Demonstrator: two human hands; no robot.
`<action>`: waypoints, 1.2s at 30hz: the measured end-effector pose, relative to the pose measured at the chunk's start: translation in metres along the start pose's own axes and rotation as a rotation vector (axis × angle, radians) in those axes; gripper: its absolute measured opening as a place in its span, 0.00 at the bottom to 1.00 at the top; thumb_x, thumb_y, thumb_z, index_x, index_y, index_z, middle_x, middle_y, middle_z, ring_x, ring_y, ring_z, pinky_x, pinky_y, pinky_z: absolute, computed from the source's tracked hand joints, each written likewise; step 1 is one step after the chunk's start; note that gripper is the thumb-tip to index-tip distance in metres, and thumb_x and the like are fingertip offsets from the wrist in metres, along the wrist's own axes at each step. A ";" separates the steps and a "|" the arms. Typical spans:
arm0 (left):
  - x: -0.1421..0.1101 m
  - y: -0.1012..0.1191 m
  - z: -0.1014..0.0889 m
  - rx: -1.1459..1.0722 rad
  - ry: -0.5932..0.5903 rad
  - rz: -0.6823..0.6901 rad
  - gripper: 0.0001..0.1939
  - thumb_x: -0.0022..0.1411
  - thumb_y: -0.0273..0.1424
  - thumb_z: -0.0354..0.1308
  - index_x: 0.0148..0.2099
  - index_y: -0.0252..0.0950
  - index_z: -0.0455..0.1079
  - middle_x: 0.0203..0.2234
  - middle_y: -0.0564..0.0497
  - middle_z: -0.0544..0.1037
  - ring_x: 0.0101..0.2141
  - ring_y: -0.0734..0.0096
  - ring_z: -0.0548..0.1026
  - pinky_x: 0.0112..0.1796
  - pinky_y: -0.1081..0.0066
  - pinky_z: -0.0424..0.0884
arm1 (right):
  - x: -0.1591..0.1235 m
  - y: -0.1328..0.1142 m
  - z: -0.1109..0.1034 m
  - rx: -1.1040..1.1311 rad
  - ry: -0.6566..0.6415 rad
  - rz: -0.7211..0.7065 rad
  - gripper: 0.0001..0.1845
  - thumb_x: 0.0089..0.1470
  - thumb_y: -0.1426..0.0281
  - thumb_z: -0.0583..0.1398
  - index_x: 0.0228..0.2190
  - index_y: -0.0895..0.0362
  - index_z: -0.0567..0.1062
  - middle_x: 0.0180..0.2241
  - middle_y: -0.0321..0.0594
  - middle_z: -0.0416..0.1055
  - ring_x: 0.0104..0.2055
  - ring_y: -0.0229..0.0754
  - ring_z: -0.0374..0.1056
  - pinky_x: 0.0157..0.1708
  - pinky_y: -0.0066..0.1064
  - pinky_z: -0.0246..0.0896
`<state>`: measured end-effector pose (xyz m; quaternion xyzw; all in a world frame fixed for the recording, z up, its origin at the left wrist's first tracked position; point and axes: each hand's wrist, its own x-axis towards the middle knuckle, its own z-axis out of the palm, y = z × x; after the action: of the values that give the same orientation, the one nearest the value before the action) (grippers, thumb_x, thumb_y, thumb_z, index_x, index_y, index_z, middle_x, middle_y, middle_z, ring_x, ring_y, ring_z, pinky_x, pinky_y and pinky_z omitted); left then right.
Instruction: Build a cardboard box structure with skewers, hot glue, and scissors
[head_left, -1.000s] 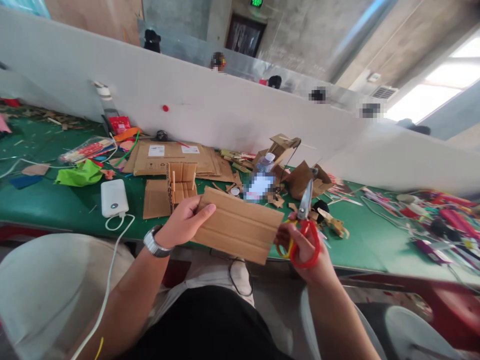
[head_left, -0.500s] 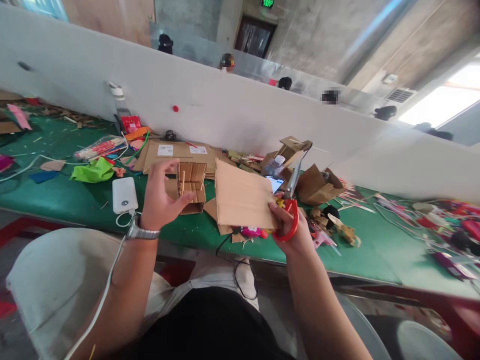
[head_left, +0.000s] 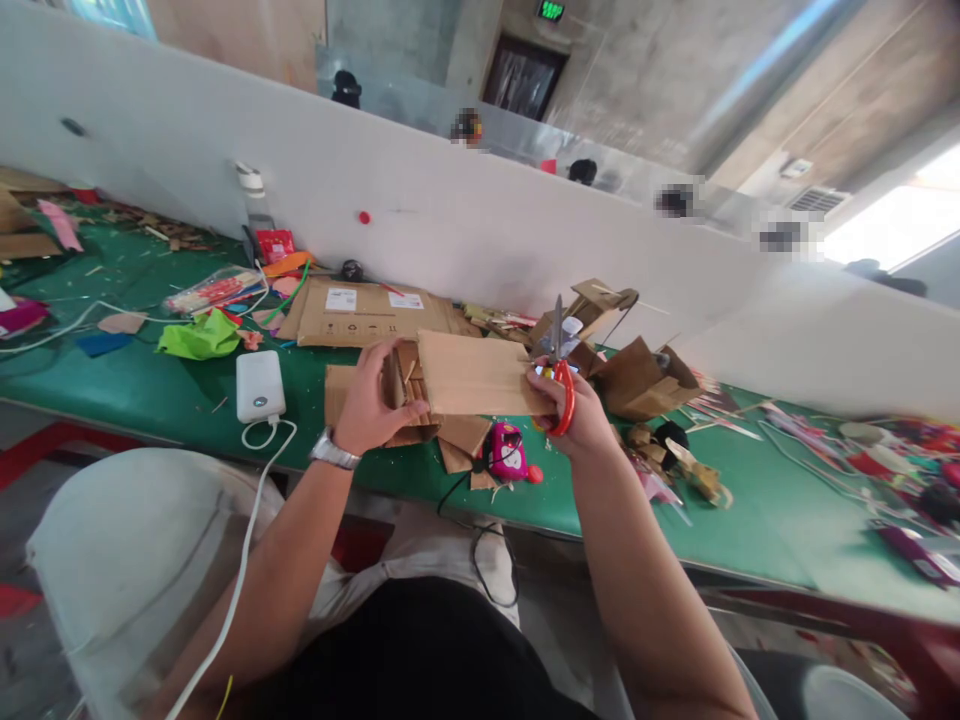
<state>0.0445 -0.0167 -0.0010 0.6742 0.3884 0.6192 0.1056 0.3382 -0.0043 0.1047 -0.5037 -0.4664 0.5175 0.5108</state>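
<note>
My left hand [head_left: 367, 396] grips a small open cardboard box [head_left: 412, 388] with thin wooden sticks inside; the thumb lies along its near edge and the fingers go behind it. In my right hand [head_left: 586, 418] are a flat rectangular cardboard sheet [head_left: 478, 375], pinched at its right end, and red-handled scissors [head_left: 565, 400] with the blades pointing up. The left edge of the sheet meets or overlaps the right side of the box; whether they touch is unclear. Below them on the green table [head_left: 420, 472] lie a pink device [head_left: 508, 452] and cardboard scraps [head_left: 459, 440].
A white power bank [head_left: 259, 386] with a cable lies to the left, near green crumpled paper [head_left: 199, 335]. Behind my hands is a flattened carton [head_left: 367, 315]. An open cardboard box [head_left: 646, 382] stands right, before a white partition [head_left: 480, 235]. Several people are beyond it.
My left hand and the small box have moved right, up to the sheet. The box has turned, and the sheet now lies flatter. The scissors point more upright.
</note>
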 end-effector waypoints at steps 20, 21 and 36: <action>-0.007 -0.001 0.013 -0.396 -0.001 -0.066 0.60 0.54 0.68 0.66 0.79 0.44 0.53 0.73 0.33 0.61 0.71 0.35 0.62 0.67 0.41 0.63 | 0.017 -0.009 0.014 -0.133 -0.103 0.097 0.33 0.31 0.67 0.80 0.39 0.51 0.72 0.20 0.24 0.67 0.15 0.32 0.59 0.08 0.23 0.46; -0.007 -0.001 0.012 -0.386 -0.002 -0.067 0.60 0.54 0.68 0.66 0.78 0.44 0.54 0.72 0.34 0.62 0.71 0.36 0.63 0.67 0.41 0.64 | 0.017 -0.009 0.014 -0.139 -0.105 0.096 0.33 0.32 0.66 0.80 0.39 0.51 0.72 0.20 0.24 0.67 0.15 0.32 0.59 0.08 0.23 0.46; -0.007 -0.012 0.015 -0.382 0.008 -0.108 0.61 0.48 0.69 0.69 0.75 0.44 0.58 0.69 0.33 0.66 0.66 0.38 0.69 0.62 0.43 0.70 | 0.016 -0.015 0.019 -0.170 -0.091 0.087 0.34 0.30 0.66 0.81 0.39 0.52 0.74 0.18 0.25 0.67 0.14 0.31 0.56 0.08 0.24 0.46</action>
<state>0.0543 -0.0081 -0.0169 0.6176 0.2999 0.6779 0.2628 0.3210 0.0128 0.1205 -0.5411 -0.5091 0.5198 0.4217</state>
